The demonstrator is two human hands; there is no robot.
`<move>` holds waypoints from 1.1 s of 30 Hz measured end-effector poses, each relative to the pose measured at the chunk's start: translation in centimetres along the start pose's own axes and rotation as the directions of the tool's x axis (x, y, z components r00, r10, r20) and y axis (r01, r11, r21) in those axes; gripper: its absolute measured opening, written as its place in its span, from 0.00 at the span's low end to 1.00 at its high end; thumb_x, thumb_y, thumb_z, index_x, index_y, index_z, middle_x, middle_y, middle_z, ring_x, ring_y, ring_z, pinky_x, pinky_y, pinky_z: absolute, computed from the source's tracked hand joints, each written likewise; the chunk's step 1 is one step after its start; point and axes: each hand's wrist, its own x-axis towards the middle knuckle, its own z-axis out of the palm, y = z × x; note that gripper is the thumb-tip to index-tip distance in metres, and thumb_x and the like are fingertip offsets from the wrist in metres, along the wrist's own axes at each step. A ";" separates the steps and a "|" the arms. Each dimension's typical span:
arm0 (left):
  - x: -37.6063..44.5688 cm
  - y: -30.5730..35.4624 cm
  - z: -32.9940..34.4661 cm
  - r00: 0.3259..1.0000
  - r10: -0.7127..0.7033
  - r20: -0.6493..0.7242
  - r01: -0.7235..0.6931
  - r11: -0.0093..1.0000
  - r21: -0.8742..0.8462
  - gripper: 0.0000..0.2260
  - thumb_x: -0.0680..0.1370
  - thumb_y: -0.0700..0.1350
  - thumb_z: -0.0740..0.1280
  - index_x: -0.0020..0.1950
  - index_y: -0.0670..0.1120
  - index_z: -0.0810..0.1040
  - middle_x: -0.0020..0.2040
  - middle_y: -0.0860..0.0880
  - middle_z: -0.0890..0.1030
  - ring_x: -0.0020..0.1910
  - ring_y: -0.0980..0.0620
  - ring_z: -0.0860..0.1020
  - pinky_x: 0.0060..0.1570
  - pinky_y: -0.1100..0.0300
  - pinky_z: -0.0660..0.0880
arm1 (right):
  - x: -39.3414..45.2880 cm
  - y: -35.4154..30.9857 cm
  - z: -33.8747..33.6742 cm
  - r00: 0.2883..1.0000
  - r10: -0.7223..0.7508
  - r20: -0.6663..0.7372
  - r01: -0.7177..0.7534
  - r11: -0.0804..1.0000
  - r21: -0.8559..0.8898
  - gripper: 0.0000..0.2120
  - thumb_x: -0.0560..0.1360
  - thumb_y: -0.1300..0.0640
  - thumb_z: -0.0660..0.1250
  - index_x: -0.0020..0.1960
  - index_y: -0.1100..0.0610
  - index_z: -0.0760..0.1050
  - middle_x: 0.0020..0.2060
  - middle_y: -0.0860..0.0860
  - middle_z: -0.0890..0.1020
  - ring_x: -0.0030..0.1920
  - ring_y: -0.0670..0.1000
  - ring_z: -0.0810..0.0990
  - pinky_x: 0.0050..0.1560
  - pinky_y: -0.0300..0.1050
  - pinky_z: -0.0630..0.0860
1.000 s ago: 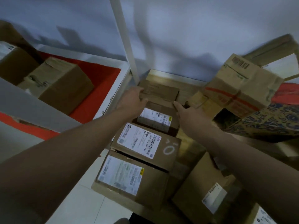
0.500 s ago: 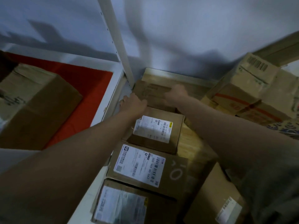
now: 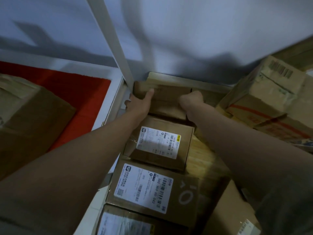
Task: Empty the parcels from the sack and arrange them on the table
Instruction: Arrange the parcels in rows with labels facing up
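A plain brown parcel (image 3: pixel 166 99) lies at the far end of a row of cardboard parcels, against the wall. My left hand (image 3: pixel 138 103) grips its left side by the white post. My right hand (image 3: pixel 191 100) is curled over its right edge. Nearer to me in the row lie a labelled parcel (image 3: pixel 159 143), a larger labelled parcel (image 3: pixel 152 189), and a third (image 3: pixel 125 223) at the bottom edge. They rest on a wooden table surface (image 3: pixel 201 155). No sack is in view.
A white shelf post (image 3: pixel 111 41) rises just left of the far parcel. A shelf with a red mat (image 3: pixel 76 94) holds a big brown box (image 3: pixel 28 112) on the left. Large taped boxes (image 3: pixel 264 100) are stacked on the right. Another parcel (image 3: pixel 233 216) lies at the bottom right.
Both hands have moved farther forward from the middle parcels to the far plain parcel by the wall. My view has shifted closer and lower over the row.
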 end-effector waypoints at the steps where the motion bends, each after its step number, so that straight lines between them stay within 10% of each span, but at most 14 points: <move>1: -0.1 0.3 0.0 1.000 0.015 0.009 -0.014 0.998 -0.057 0.44 0.74 0.73 0.57 0.81 0.48 0.50 0.79 0.42 0.57 0.77 0.39 0.60 0.74 0.42 0.58 | 0.3 -0.2 -0.2 0.995 -0.069 -0.069 0.069 0.998 -0.001 0.20 0.75 0.63 0.63 0.67 0.59 0.72 0.59 0.59 0.76 0.55 0.58 0.76 0.58 0.48 0.75; 5: -0.6 1.3 -0.3 0.997 0.026 0.071 0.008 0.898 -0.440 0.49 0.66 0.80 0.54 0.76 0.48 0.66 0.70 0.44 0.74 0.68 0.45 0.72 0.70 0.47 0.66 | -1.5 -1.4 -2.8 0.910 -0.340 -0.237 0.331 0.940 -0.077 0.18 0.75 0.68 0.63 0.61 0.53 0.75 0.60 0.55 0.68 0.47 0.56 0.75 0.56 0.42 0.73; 9: -0.4 1.1 -1.0 0.994 -0.050 0.098 0.104 0.716 -0.690 0.13 0.82 0.55 0.61 0.55 0.47 0.77 0.49 0.47 0.80 0.48 0.50 0.80 0.55 0.55 0.78 | -3.8 -0.5 -4.0 0.850 -0.500 -0.169 0.500 0.865 -0.041 0.17 0.73 0.65 0.68 0.60 0.54 0.76 0.59 0.54 0.66 0.49 0.50 0.73 0.60 0.41 0.73; 14: -0.9 1.2 -1.1 0.982 -0.103 0.157 0.187 0.614 -0.767 0.04 0.83 0.39 0.61 0.50 0.42 0.74 0.50 0.42 0.80 0.45 0.49 0.80 0.49 0.58 0.79 | -4.3 0.9 -3.9 0.863 -0.501 -0.067 0.504 0.863 0.031 0.10 0.76 0.60 0.69 0.56 0.56 0.73 0.64 0.52 0.67 0.59 0.48 0.74 0.52 0.28 0.76; 17: -1.7 1.1 -0.6 0.991 -0.090 0.099 0.132 0.766 -0.628 0.14 0.78 0.47 0.68 0.62 0.43 0.76 0.55 0.44 0.82 0.49 0.47 0.81 0.48 0.53 0.80 | -4.4 1.2 -3.7 0.876 -0.479 -0.064 0.470 0.875 -0.117 0.13 0.78 0.60 0.65 0.62 0.60 0.73 0.70 0.56 0.64 0.64 0.55 0.74 0.64 0.46 0.76; 22: -4.4 0.4 0.3 0.992 0.070 -0.103 -0.094 0.963 -0.252 0.17 0.78 0.47 0.67 0.65 0.44 0.75 0.60 0.43 0.79 0.55 0.44 0.80 0.55 0.50 0.78 | -7.2 3.4 -4.3 0.764 -0.645 0.029 0.626 0.728 -0.279 0.18 0.77 0.60 0.66 0.67 0.60 0.73 0.72 0.55 0.63 0.72 0.55 0.64 0.69 0.49 0.72; 29: -10.2 2.3 2.8 0.917 0.398 0.034 -0.397 0.917 -0.027 0.25 0.79 0.48 0.68 0.75 0.45 0.68 0.69 0.48 0.73 0.65 0.48 0.75 0.59 0.56 0.73 | -11.1 9.3 -8.7 0.391 -0.919 0.057 0.754 0.284 -0.593 0.07 0.71 0.65 0.69 0.49 0.60 0.80 0.53 0.59 0.78 0.53 0.58 0.74 0.47 0.55 0.71; 33: -13.5 2.6 4.8 0.826 0.518 0.223 -0.547 0.832 0.092 0.40 0.74 0.54 0.74 0.79 0.46 0.57 0.77 0.44 0.61 0.75 0.44 0.64 0.73 0.47 0.65 | -12.8 11.9 -12.6 0.349 -0.929 -0.118 0.641 0.329 -0.693 0.10 0.70 0.56 0.66 0.49 0.58 0.78 0.48 0.58 0.76 0.49 0.59 0.72 0.45 0.54 0.69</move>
